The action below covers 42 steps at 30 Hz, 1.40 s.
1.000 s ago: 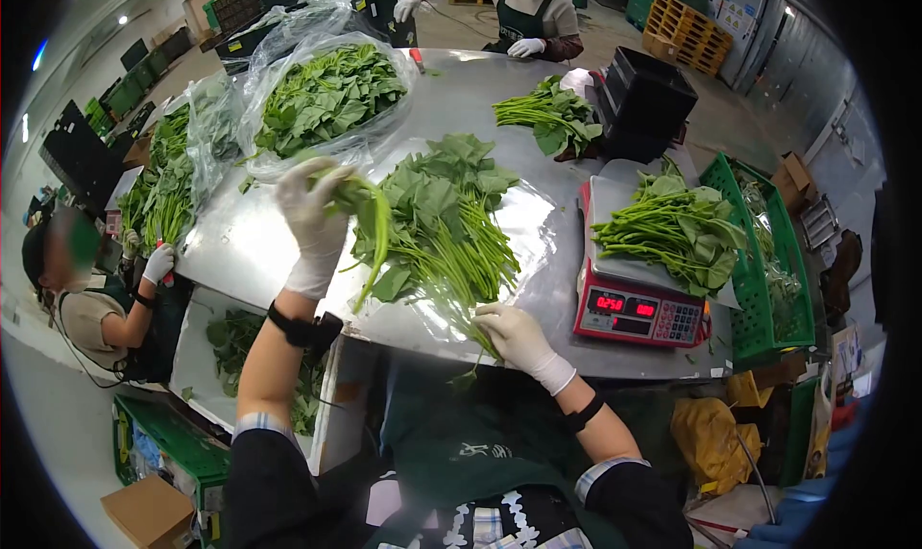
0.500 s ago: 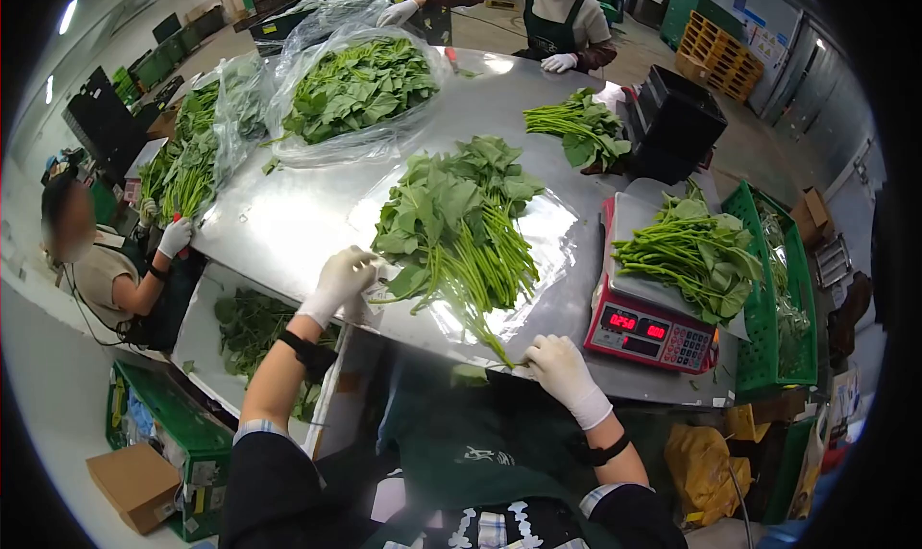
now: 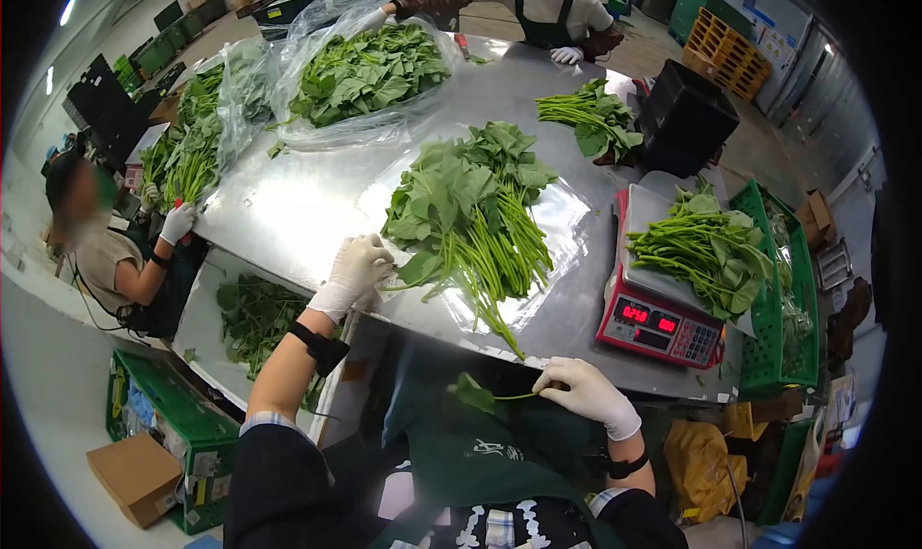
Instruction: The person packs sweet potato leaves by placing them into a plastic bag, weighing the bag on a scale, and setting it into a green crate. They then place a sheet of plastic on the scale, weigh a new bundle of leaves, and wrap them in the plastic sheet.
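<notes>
The right hand point(image 3: 579, 391) grips a single leafy stem point(image 3: 477, 393) just off the near edge of the desk point(image 3: 279, 190). The left hand point(image 3: 358, 269) is partly closed at that edge, beside the leafy bunch point(image 3: 471, 213) lying on clear film point(image 3: 567, 224); whether its fingers pinch anything cannot be determined.

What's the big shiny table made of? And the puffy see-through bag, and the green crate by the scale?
Table: metal, probably steel, smooth and grey with bright glare.
Bag: thin, glossy clear plastic; it wrinkles and leaves show through.
Green crate: likely hard, fairly smooth plastic, judging by its even colour and the little holes in its wall.
</notes>
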Tool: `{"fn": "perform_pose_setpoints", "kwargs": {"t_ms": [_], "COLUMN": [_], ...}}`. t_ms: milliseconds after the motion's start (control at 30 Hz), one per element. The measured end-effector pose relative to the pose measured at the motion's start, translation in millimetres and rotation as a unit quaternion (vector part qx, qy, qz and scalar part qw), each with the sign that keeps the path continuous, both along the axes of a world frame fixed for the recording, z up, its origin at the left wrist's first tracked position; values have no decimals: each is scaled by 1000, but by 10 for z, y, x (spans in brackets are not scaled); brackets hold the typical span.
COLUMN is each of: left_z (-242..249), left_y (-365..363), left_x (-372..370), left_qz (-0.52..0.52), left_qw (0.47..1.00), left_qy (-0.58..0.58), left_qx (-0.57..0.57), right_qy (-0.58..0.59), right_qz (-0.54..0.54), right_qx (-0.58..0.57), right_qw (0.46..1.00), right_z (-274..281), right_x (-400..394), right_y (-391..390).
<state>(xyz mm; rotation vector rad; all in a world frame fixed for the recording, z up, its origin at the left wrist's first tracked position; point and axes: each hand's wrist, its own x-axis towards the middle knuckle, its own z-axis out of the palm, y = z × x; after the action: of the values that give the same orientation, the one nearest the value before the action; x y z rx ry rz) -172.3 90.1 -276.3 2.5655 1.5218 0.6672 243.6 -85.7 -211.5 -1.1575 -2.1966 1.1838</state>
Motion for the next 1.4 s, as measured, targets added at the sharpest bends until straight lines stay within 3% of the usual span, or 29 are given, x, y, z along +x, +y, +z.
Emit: {"fn": "perform_pose_setpoints", "kwargs": {"t_ms": [100,267,333,400,467,500,733,867,967,1033,1067,1100,1133,1267,1333,1400], "left_z": [-41,49,165,184,86,70,134,630,1045,1028,903,870,1000,839,902,377], "left_y": [-17,-201,-266,-231,-115,-51,157,-49,-513,-867,-1025,-1189,-1367,-1375,-1181,-876], "left_x": [-135,-590,-463,-237,-27,23,-91,-711,-1368,-1833,-2251,-2402,-2365,-1556,-649,-197], "left_qz": [-2,99,91,3,-22,-35,-52,109,199,220,231,302,305,265,241,117], "left_qw": [999,993,995,1000,995,993,986,988,971,965,944,882,864,925,944,975], "left_qy": [38,-64,-28,2,92,109,143,19,54,129,218,327,327,219,-18,-138], "left_qx": [4,-9,-16,2,18,-22,-63,-110,-120,-57,-94,-156,-231,-164,-225,-133], "right_qy": [18,48,63,66,38,41,17,102,187,207,209,202,174,79,43,52], "right_qz": [7,31,79,98,100,102,138,141,208,263,295,336,340,308,296,276], "right_qx": [-19,-58,-19,-8,32,46,-40,28,29,33,35,24,-8,-28,-7,-10], "right_qw": [1000,997,995,993,994,993,989,984,960,942,932,920,924,948,954,960], "right_z": [-18,-48,-261,-360,-479,-482,-681,-586,-413,-412,-503,-612,-667,-740,-639,-632], "right_x": [-74,-513,-734,-1031,-1324,-1434,-1616,-2127,-2608,-2700,-2705,-2636,-2505,-2005,-1798,-1618], "right_y": [5,110,215,280,256,219,56,247,227,168,158,193,219,215,202,156]}}
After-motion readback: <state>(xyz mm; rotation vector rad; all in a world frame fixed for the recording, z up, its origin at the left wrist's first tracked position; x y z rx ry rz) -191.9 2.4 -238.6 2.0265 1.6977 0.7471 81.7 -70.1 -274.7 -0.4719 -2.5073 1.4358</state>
